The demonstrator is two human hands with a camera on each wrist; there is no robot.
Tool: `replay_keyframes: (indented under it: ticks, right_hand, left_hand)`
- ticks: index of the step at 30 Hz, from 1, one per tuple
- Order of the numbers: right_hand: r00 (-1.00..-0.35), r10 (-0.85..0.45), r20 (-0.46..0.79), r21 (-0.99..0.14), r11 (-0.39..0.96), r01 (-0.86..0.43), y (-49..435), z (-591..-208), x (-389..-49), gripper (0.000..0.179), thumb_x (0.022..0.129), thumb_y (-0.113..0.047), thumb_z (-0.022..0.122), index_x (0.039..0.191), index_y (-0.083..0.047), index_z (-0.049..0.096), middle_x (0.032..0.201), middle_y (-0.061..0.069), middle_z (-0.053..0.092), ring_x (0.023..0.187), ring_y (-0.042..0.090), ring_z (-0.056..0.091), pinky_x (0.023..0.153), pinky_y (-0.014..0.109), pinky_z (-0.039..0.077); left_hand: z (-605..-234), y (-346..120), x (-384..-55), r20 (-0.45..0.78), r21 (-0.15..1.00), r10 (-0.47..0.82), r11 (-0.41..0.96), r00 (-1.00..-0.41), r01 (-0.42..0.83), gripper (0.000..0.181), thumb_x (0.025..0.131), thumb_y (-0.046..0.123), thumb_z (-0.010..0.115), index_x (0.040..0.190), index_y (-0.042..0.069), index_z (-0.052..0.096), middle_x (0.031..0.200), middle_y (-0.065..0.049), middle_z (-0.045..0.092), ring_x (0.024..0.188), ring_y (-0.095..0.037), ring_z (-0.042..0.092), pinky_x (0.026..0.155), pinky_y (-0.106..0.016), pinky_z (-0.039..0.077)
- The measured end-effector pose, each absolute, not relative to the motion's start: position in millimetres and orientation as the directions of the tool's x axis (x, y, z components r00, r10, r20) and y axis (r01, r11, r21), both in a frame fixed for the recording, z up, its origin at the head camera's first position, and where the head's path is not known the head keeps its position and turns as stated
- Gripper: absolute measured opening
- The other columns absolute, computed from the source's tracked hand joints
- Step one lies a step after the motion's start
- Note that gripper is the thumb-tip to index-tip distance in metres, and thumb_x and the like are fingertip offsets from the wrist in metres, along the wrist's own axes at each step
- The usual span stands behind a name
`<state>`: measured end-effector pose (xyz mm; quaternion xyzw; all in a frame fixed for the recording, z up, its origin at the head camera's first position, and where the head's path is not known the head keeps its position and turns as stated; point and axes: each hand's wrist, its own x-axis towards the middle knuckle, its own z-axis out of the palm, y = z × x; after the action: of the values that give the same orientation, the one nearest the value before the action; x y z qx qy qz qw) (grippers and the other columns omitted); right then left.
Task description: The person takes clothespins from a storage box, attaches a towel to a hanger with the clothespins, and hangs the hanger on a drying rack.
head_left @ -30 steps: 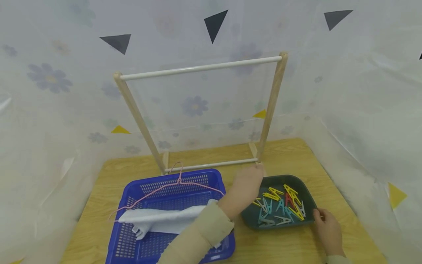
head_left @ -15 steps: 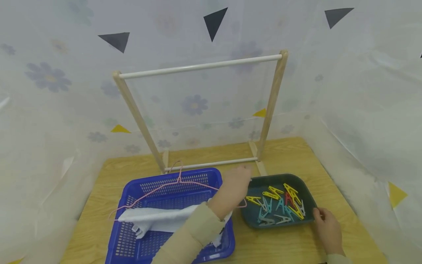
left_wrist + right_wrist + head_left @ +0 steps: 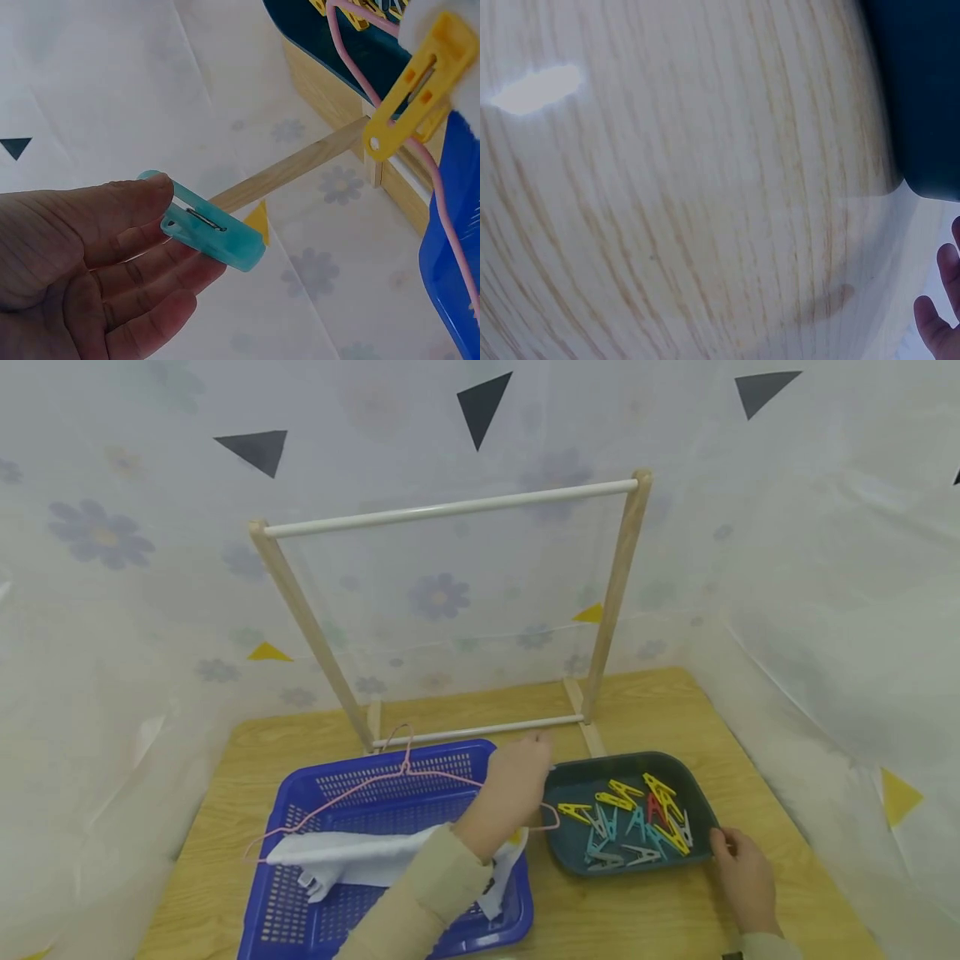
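Honestly, best squeeze behind the metal spring (image 3: 206,219): left hand (image 3: 513,785) pinches a teal plastic clothespin (image 3: 236,245), right hand (image 3: 750,881) touches the dark-green plastic tray (image 3: 564,785), grip unclear.

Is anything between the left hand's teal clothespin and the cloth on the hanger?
In the left wrist view, a yellow clothespin and the end of the pink hanger lie between the teal clothespin and the cloth; nothing else visible does.

Streaked, pale wood-grain tabletop (image 3: 690,195) fills most of the frame, with a bright patch of glare at upper left. A dark blue-green tray (image 3: 922,97) occupies the upper right; below it, the right hand (image 3: 943,337) shows partly, cut off by the lower right edge.
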<state>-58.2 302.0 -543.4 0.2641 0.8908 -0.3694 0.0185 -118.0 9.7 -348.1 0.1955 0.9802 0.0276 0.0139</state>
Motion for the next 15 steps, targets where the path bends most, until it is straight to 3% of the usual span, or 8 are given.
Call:
replay_keyframes:
  ticks: [4, 10, 15]
  right_hand:
    - [-0.869, 0.446, -0.214, -0.656, 0.594, 0.466, 301.8, -542.3, -56.3, 0.051, 0.096, -0.035, 0.032, 0.114, 0.011, 0.046, 0.112, 0.031, 0.047, 0.098, 0.040, 0.048, 0.076, 0.051, 0.043]
    - [-0.870, 0.444, -0.214, -0.658, 0.592, 0.465, 302.4, -543.1, -56.8, 0.052, 0.096, -0.035, 0.032, 0.114, 0.011, 0.046, 0.111, 0.031, 0.048, 0.097, 0.039, 0.048, 0.075, 0.050, 0.043]
    - [-0.876, 0.439, -0.201, -0.661, 0.599, 0.452, 303.3, -544.8, -56.8, 0.052, 0.096, -0.035, 0.032, 0.113, 0.011, 0.047, 0.109, 0.030, 0.049, 0.095, 0.038, 0.049, 0.073, 0.049, 0.044]
  left_hand:
    - [-349.0, 5.2, -117.6, -0.030, 0.069, 0.370, 0.928, -0.929, 0.367, 0.027, 0.071, 0.003, 0.071, 0.091, 0.009, 0.055, 0.080, -0.002, 0.058, 0.069, -0.018, 0.060, 0.050, -0.030, 0.050]
    - [-350.9, -4.2, -118.2, -0.023, 0.060, 0.356, 0.933, -0.934, 0.354, 0.024, 0.074, 0.006, 0.070, 0.094, 0.007, 0.055, 0.080, -0.002, 0.058, 0.059, -0.015, 0.056, 0.043, -0.025, 0.046]
    - [-351.8, -12.3, -117.5, 0.005, 0.064, 0.350, 0.935, -0.937, 0.349, 0.025, 0.074, 0.004, 0.069, 0.095, 0.006, 0.057, 0.085, -0.004, 0.059, 0.063, -0.017, 0.057, 0.045, -0.024, 0.047]
